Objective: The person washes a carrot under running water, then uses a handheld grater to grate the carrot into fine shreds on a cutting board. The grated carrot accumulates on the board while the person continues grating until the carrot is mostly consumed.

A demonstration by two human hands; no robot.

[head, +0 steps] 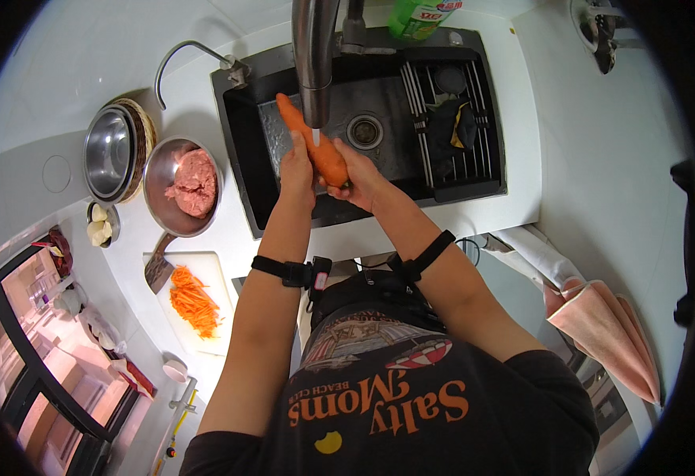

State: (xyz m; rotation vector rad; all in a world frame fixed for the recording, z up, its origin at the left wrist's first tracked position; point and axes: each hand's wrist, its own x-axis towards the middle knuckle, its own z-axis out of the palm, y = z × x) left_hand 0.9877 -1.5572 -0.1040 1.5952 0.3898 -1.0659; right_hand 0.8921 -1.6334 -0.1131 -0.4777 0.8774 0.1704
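Note:
A whole orange carrot (327,158) lies slantwise under the spout of a metal faucet (316,77), over the black sink (252,196). My left hand (297,163) holds the carrot along its left side. Around its thick end, at the lower right, my right hand (356,172) is closed. A thin stream of water comes from the spout onto the carrot. Parts of the fingers of both hands are hidden beneath it. The round drain (364,131) shows to the right of the carrot.
Left of the sink stand a steel bowl (152,202) of ground meat (194,183), nested bowls (106,152) and a small dish of peeled garlic (99,229). Carrot shreds (195,303) and a cleaver (158,265) lie on a white cutting board (207,262). A drying rack (427,143) spans the sink's right side.

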